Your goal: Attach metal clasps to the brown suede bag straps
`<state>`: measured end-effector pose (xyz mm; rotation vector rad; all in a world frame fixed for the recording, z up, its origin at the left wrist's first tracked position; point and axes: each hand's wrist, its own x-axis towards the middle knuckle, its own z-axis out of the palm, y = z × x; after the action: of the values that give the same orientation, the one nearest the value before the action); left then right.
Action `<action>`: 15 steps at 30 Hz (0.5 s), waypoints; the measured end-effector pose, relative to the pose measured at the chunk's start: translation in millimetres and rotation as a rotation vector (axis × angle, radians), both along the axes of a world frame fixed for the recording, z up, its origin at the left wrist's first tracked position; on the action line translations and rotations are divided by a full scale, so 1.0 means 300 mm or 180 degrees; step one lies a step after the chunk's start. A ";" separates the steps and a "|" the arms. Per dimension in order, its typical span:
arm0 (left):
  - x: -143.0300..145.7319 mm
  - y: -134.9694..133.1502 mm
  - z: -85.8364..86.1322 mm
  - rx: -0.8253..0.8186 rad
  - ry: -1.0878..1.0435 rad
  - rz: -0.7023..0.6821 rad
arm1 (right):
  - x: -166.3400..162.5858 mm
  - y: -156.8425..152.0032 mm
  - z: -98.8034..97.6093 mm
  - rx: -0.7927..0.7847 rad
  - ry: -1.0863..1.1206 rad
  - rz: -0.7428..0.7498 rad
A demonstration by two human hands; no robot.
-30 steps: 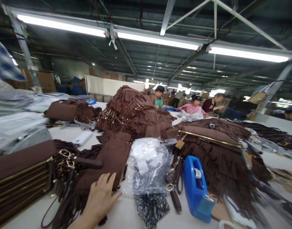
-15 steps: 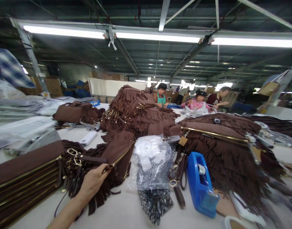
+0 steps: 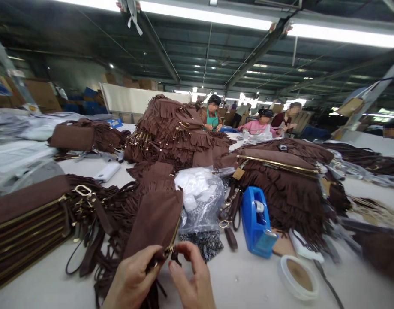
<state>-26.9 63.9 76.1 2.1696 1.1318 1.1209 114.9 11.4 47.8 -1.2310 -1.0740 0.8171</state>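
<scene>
The left hand [image 3: 134, 274] pinches the pouch [image 3: 153, 219], on the bench [image 3: 242, 283] beside the plastic bag [image 3: 201, 208], by its zip [image 3: 176, 230]; the right hand [image 3: 193, 274] curls loosely there, grip unclear. Hasty zipping could snag fringe [image 3: 106, 274].

**Bright tubes beneath a dark roof**

A deep hall opens out beyond the far edge of the white table [image 3: 242, 283]. Above the surface, three lit tubes [image 3: 203, 14] run in a row from left to right, and a white cloth [image 3: 134, 17] hangs where two of them meet. Higher up, the dark roof [image 3: 187, 47] is crossed by beams [image 3: 158, 47]. Past the left part of the far edge stands a pale panel [image 3: 135, 98]; farther left are brown cartons [image 3: 42, 95] and blue bins [image 3: 84, 105]. A slanting post [image 3: 10, 60] appears on the left, another on the right. Bright openings [image 3: 245, 98] glare in the distance, too washed out to make out.
</scene>
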 end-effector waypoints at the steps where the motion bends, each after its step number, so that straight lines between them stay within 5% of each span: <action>1: 0.004 -0.001 -0.019 -0.0043 0.0012 -0.0010 | -0.005 0.010 0.011 -0.0073 0.0202 0.0194; 6: -0.018 0.004 -0.060 -0.0740 0.0407 -0.0128 | 0.014 0.022 0.023 -0.0475 0.0160 0.0731; 11: -0.039 0.039 0.029 -0.1225 0.0914 -0.1076 | 0.055 0.006 0.047 -0.0634 -0.0664 0.0764; 15: 0.029 0.106 0.056 -0.0577 0.1063 -0.1173 | 0.067 0.000 0.059 -0.0601 -0.1028 0.0758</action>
<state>-18.3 95.8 92.9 2.3453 0.8681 0.4922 135.0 11.4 65.5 -1.4454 -1.4516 0.9376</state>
